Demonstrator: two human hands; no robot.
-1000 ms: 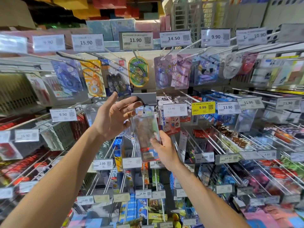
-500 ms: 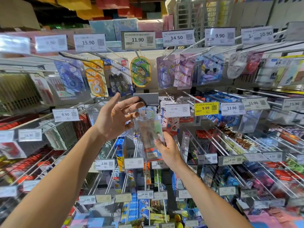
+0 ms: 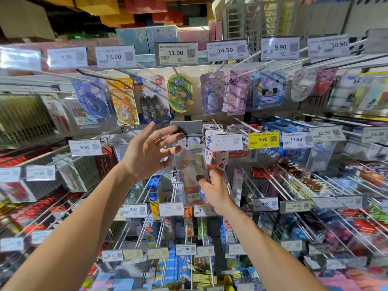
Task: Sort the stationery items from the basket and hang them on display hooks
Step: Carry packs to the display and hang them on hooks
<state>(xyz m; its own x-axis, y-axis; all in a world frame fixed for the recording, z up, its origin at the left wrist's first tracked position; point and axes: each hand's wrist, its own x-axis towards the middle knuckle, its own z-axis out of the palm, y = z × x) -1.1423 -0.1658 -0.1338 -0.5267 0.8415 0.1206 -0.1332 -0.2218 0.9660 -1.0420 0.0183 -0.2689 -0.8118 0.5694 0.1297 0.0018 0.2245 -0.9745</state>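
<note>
One clear packet (image 3: pixel 192 166), right hand (image 3: pixel 214 192) pinching it, 11.90 tag (image 3: pixel 176 53) above

Two hands are up, the left hand (image 3: pixel 147 152) and the right hand (image 3: pixel 214 192). One clear packet (image 3: pixel 193 171) sits between them. One yellow price tag (image 3: pixel 263 140) at its two o'clock, one green oval pack (image 3: pixel 180 92) at twelve.

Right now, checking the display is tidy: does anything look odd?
Only the grey tag holder by the left hand: it shows a blank face, unlike the priced tags around it. The right hand grips a clear packet.
</note>
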